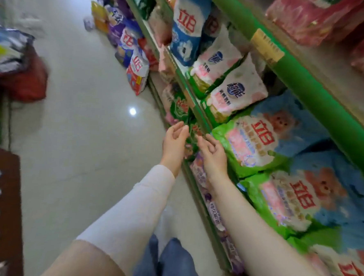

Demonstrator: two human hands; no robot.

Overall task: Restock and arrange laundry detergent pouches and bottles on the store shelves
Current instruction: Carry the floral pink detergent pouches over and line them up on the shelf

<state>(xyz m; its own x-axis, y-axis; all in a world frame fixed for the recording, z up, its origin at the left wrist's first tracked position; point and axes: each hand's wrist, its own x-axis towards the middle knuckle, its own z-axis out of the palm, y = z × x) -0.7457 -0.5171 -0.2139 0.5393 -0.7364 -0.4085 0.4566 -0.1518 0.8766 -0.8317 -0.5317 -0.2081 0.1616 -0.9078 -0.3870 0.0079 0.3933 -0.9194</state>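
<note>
Both your hands reach toward the green pouch (181, 110) that stands on the lower shelf, just under the green shelf edge (196, 109). This seems to be the step in hand: to take or straighten that pouch. To do it well, bring one hand to each side of the pouch and grip it by the body, not by the thin top seam, because a filled soft pouch will probably sag and slip. Keep it upright and push it back until its front is in line with the neighbours.

Your left hand (175, 138) is empty. Its fingers (182, 130) are loosely curled and apart, and the tips are very near the pouch; I cannot tell if they touch it. Your right hand (213, 153) is also empty, fingers (203, 140) spread a little and bent, just beside the same pouch and below the shelf edge.

On the shelf above, the green and blue bags with the bear (268, 141) lie tilted in a row and look already stocked. More bags (136, 69) wait on the floor (82, 121) farther along the aisle, so much restocking probably remains.
</note>
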